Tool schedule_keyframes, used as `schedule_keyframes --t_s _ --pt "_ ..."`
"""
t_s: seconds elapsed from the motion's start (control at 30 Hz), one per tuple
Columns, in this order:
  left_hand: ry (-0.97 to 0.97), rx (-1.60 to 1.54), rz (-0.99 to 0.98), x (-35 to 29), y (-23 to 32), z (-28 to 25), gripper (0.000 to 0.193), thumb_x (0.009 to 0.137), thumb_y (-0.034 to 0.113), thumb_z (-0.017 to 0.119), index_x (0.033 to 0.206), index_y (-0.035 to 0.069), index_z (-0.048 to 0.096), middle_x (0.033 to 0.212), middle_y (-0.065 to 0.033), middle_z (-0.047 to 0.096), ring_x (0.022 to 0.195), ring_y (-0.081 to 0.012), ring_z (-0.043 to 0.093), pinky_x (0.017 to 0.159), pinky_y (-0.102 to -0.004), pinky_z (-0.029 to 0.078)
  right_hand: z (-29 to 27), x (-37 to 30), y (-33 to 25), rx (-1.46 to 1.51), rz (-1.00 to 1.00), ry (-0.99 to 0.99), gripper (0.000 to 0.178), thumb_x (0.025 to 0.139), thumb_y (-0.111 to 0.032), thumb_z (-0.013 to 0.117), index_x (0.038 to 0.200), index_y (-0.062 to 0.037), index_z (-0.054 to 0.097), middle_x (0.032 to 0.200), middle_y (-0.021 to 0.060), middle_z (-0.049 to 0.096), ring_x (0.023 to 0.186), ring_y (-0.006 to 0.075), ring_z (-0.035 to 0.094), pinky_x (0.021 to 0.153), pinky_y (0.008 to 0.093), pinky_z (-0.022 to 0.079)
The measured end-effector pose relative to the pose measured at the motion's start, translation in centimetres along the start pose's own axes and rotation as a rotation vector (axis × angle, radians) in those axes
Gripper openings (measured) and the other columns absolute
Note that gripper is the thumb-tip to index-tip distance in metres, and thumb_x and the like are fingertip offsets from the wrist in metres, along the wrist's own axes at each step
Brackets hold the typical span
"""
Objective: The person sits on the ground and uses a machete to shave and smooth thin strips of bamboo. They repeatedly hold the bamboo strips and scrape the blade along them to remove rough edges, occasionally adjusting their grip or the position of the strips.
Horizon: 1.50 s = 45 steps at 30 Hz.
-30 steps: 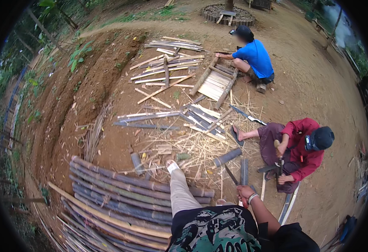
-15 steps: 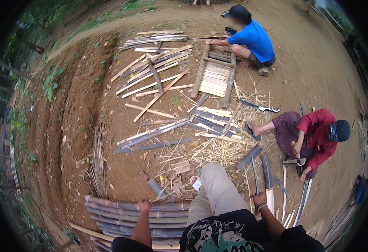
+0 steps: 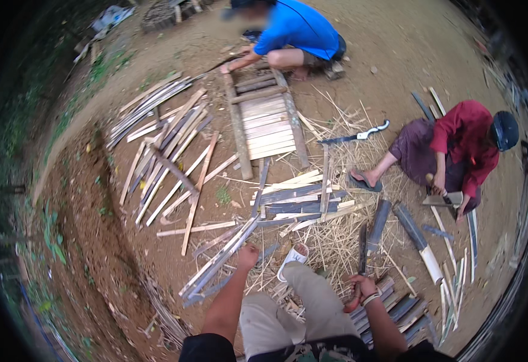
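My right hand [image 3: 363, 288] is closed around the handle of a machete [image 3: 362, 250], its dark blade pointing forward and away from me. My left hand [image 3: 249, 256] is a loose fist over the ground, with no object visible in it. Beside that hand lie long split bamboo strips [image 3: 220, 256]. Cut bamboo poles [image 3: 401, 309] lie at lower right, partly behind my right forearm. Ahead of the machete are a dark bamboo section [image 3: 380, 224] and a longer half-peeled bamboo piece [image 3: 415, 236].
A person in blue [image 3: 300, 33] squats at the far side by a wooden frame [image 3: 240, 133] filled with pale slats. Another person in red [image 3: 469, 136] sits at right, holding a blade. A white-handled saw [image 3: 360, 135] lies on shavings. Bamboo strips [image 3: 173, 157] spread at left.
The view has turned and shifted. My left hand has left the stack of bamboo poles and come forward beside the split strips. The machete stays in my right hand.
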<state>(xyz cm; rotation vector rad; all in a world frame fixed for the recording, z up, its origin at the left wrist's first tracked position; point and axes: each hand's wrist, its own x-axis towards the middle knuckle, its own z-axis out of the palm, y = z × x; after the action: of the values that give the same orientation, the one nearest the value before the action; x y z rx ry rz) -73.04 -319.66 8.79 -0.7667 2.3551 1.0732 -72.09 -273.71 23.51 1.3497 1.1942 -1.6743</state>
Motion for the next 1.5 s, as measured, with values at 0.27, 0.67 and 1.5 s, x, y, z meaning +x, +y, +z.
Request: schedule_keyframes --t_s 0.27,0.67,1.5 --pt "-0.318 0.265 0.137 15.7 12.1 14.1 0.027 0.084 0.024 0.056 0.101 0.004 0.061 0.099 -0.0251 0.066 0.093 -0.0428 0.064 0.082 -0.0498 0.052 15.2 5.2 8.8 0.536 -0.135 0.138 0.022 0.076 -0.003 0.06 0.098 0.0027 0.061 0.065 0.0073 0.056 0.052 0.0177 0.055 0.051 0.032 0.049" --pt "-0.137 0.339 0.148 23.8 17.1 36.8 0.057 0.078 0.027 0.071 0.117 -0.003 0.042 0.117 -0.0247 0.058 0.101 -0.0416 0.062 0.088 -0.0485 0.05 16.7 5.8 7.4 0.56 -0.089 0.134 0.029 0.083 -0.013 0.062 0.105 0.004 0.062 0.087 0.0103 0.063 0.073 0.0178 0.059 0.063 0.0272 0.047" --pt "-0.548 0.864 0.97 29.5 5.2 16.3 0.066 0.088 0.042 0.06 0.13 -0.004 0.037 0.128 -0.0301 0.044 0.123 -0.0445 0.042 0.103 -0.0557 0.031 25.7 25.4 17.6 0.228 -0.262 0.842 0.02 0.078 -0.01 0.068 0.093 0.002 0.068 0.073 0.004 0.062 0.066 0.0121 0.057 0.063 0.0274 0.047"
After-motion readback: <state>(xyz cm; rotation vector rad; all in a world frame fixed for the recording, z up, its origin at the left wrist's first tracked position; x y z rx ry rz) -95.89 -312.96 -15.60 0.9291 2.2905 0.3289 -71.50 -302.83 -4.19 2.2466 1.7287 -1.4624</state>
